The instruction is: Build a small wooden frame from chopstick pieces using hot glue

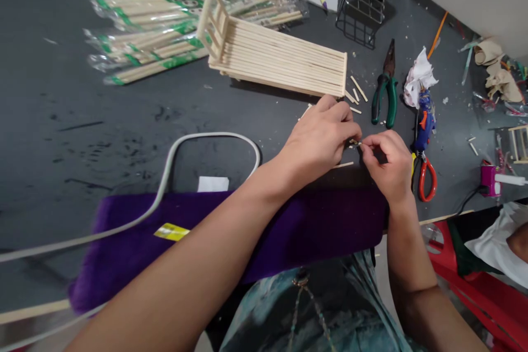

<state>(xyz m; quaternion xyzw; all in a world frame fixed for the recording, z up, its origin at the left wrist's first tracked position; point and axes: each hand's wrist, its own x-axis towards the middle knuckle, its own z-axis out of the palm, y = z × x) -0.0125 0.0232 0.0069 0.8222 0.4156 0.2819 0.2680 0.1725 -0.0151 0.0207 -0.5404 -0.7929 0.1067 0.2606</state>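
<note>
My left hand (pixel 319 129) rests low over the dark table, its fingers curled down and closed around something hidden beneath them. Beside it, my right hand (pixel 390 162) pinches a tiny pale bit between thumb and forefinger, too small to name. Small wood scraps (pixel 352 144) lie between the two sets of fingertips, and a thin stick (pixel 343 165) lies just below. Beyond the left hand stands a model bed (pixel 284 55) made of light wooden sticks, its slatted headboard upright at the left end. Short cut sticks (pixel 358 91) are scattered by its right end.
Green-handled pliers (pixel 385 93), a blue glue gun (pixel 424 126) and red-handled cutters (pixel 428 179) lie to the right. Wrapped chopsticks (pixel 152 38) spread behind. A white cable (pixel 169 176) crosses the purple cloth (pixel 322 220). A person in white sits at far right.
</note>
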